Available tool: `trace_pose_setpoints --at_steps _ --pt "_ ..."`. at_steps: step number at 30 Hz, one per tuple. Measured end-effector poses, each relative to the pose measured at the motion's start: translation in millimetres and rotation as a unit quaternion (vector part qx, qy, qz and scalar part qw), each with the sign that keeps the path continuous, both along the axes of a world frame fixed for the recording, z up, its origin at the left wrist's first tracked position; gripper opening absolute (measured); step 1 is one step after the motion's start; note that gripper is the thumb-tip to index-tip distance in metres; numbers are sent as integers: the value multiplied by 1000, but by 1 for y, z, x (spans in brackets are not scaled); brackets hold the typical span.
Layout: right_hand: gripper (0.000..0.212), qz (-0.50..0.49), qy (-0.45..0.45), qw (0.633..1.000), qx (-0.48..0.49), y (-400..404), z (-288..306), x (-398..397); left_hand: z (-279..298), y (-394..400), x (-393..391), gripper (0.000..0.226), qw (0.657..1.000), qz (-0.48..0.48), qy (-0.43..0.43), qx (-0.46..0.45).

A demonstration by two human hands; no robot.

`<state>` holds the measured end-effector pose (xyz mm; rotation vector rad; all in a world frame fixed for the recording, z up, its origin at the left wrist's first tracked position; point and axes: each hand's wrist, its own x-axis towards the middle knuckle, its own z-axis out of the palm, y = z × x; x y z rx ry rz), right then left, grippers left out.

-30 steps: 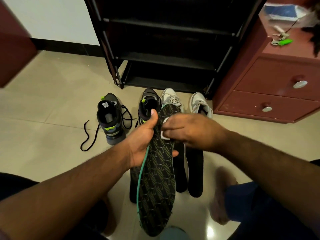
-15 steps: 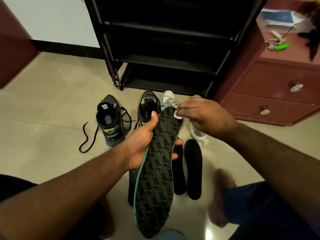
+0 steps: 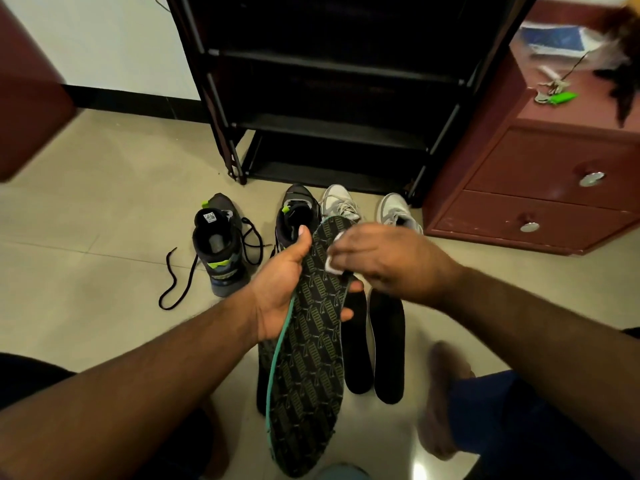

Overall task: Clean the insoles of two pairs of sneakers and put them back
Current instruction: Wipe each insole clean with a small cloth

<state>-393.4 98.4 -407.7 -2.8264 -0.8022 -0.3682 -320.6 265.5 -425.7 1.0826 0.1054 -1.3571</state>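
My left hand (image 3: pixel 287 289) grips a patterned black insole (image 3: pixel 308 368) with a teal edge, held lengthwise over the floor. My right hand (image 3: pixel 384 261) pinches a small white wipe (image 3: pixel 333 265) and presses it on the insole's upper part. Two plain black insoles (image 3: pixel 389 344) lie on the tiles below, and another patterned one is partly hidden under the held insole. A black and green sneaker (image 3: pixel 220 247) stands at left, its mate (image 3: pixel 298 213) behind my left thumb. Two white sneakers (image 3: pixel 394 211) stand by the rack.
A black shoe rack (image 3: pixel 329 98) stands ahead. A maroon drawer unit (image 3: pixel 540 188) at right carries keys with a green tag (image 3: pixel 557 95) and a plastic bag. A loose black lace (image 3: pixel 173 282) trails on the tiles. My bare foot (image 3: pixel 443 400) rests at lower right.
My right hand with the wipe slid from the insole's toe tip back down toward its middle. The left hand kept the insole nearly still.
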Motion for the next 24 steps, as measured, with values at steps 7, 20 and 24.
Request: trace_pose_setpoints --at_steps 7,20,24 --pt "31 -34 31 999 4 -19 4 7 0 -1 4 69 1000 10 -15 21" --pt "33 -8 25 1000 -2 -18 8 3 -2 -4 7 62 996 71 -22 46" --pt "35 80 68 994 -20 7 -2 -10 -2 -2 10 65 996 51 -10 73"
